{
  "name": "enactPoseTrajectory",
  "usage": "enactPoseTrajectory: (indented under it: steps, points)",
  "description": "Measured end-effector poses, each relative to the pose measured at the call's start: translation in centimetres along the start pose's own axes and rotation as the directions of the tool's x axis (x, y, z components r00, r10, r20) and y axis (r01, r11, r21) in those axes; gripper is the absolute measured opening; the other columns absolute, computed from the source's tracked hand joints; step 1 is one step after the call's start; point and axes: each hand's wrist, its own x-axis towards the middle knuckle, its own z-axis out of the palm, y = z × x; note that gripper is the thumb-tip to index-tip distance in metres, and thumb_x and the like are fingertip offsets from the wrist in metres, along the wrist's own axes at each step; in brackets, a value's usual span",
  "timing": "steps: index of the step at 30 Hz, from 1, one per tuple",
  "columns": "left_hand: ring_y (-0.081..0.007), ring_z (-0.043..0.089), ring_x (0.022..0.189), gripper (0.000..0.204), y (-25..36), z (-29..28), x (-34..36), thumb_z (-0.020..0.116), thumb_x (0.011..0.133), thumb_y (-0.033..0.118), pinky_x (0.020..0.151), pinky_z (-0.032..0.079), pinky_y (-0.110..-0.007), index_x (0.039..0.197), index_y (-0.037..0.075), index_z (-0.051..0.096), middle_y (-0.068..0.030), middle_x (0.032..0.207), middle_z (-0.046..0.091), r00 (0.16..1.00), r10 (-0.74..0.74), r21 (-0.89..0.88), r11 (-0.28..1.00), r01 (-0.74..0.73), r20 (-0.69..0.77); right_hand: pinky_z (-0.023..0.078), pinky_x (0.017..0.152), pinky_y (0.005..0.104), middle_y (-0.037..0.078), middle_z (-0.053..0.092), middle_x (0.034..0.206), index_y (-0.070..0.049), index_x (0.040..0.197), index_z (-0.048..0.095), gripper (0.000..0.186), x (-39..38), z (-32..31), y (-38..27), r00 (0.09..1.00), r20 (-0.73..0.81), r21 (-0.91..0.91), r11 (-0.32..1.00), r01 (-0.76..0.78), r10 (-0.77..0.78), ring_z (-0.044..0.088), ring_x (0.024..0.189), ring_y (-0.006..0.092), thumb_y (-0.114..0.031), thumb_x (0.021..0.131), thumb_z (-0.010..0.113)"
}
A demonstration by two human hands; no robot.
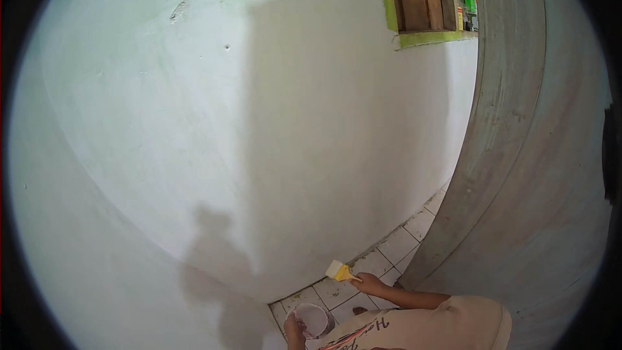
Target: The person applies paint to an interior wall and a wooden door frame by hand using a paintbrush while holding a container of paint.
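Gripping a paintbrush, right hand nears the wall's bottom edge.

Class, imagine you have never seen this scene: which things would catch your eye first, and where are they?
A big white wall fills most of the view, with a dark shadow across its middle. Low down, the right hand holds a yellow-handled paintbrush near the wall's base above the tiled floor, while the left hand grips a small paint pot. A green-framed window sits at top right.

White wall; yellow-handled brush; white tiled floor; green window frame; grey column.
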Motion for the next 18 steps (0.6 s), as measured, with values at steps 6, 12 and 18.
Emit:
enactPoseTrajectory:
  steps: [6,12,18]
  points:
    - [-0.014,0.05,0.05,0.025,3.2,1.9,-2.0,0.049,0.095,0.031,0.045,0.04,-0.027,0.088,0.009,0.058,-0.0032,0.065,0.055,0.986,0.121,0.025,0.992,-0.124,0.112,0.051,0.073,0.0399,0.018,0.066,0.096,0.002,0.119,0.053,0.049,-0.1,1.2,-1.3,0.997,0.042,0.049,0.997,0.058,-0.061,0.066,0.084,0.0295,-0.038,0.09,0.056]
    - [-0.0121,0.05,0.05,0.024,5.9,3.0,-3.1,0.051,0.093,0.025,0.041,0.038,-0.024,0.095,0.005,0.063,-0.0034,0.066,0.055,0.981,0.153,-0.051,0.988,-0.147,0.123,0.05,0.059,0.0284,0.008,0.065,0.083,0.003,0.119,0.053,0.042,0.0,1.0,-2.4,0.985,0.171,0.328,0.944,-0.027,-0.031,0.061,0.067,0.0127,-0.029,0.091,0.054]
    - [-0.0131,0.048,0.049,0.024,8.6,2.8,-3.9,0.052,0.092,0.024,0.044,0.039,-0.025,0.097,0.003,0.062,-0.0034,0.065,0.052,0.972,0.18,-0.164,0.974,-0.155,0.15,0.048,0.054,0.0259,0.005,0.063,0.079,0.003,0.129,0.051,0.041,-2.5,-0.8,-7.4,0.966,0.234,0.329,0.944,0.028,-0.11,0.058,0.062,0.0108,-0.022,0.096,0.052]
